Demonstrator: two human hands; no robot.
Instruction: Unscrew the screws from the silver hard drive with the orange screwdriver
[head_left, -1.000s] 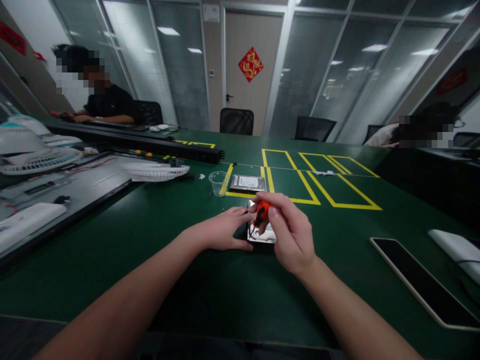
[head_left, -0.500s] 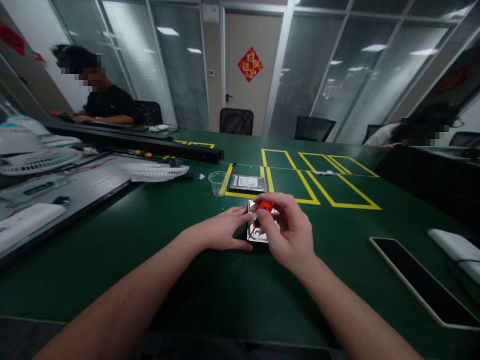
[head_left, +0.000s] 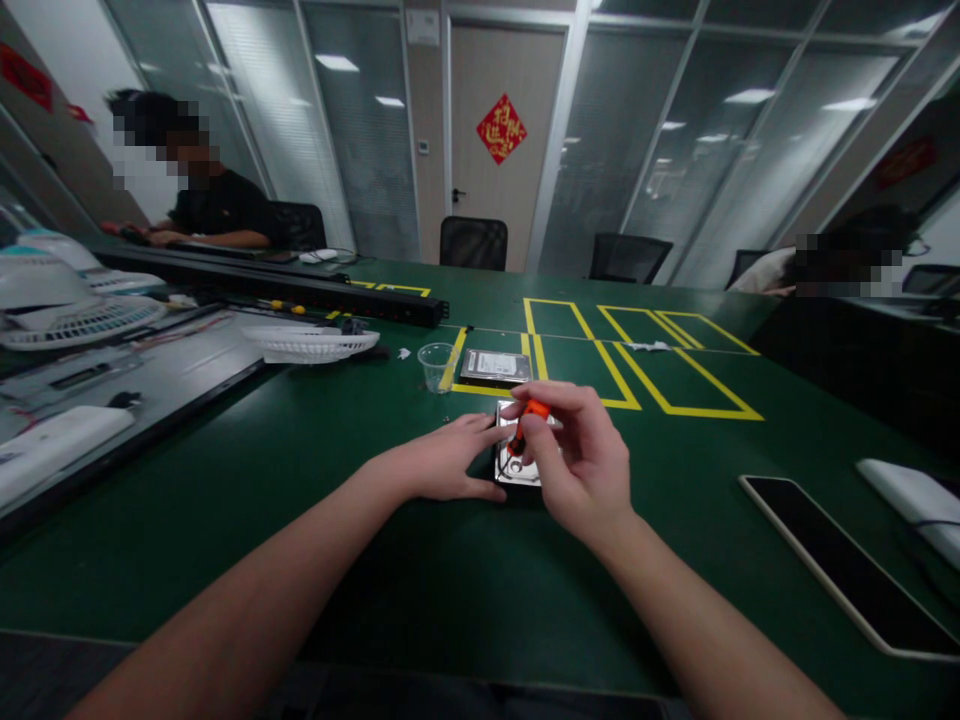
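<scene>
A silver hard drive [head_left: 508, 470] lies flat on the green table in front of me. My left hand [head_left: 450, 458] holds it from the left, the thumb along the near edge and the fingers at the far left side. In my right hand [head_left: 581, 450] is a screwdriver [head_left: 517, 440] with an orange and black handle, pinched between thumb and fingers. Its shaft slants down to the left, the tip at the drive's near left corner. My right hand hides the drive's right part. Whether the tip sits in a screw I cannot tell.
Behind the drive are a second hard drive [head_left: 495, 366] and a clear plastic cup [head_left: 437, 368]. Yellow tape [head_left: 712, 412] marks rectangles on the table. A phone [head_left: 840, 560] lies to the right, fan parts [head_left: 311, 343] to the left. Two other people sit farther off.
My right fingers have turned the screwdriver slightly, and more of its handle and shaft shows. My left hand and the hard drive stay put.
</scene>
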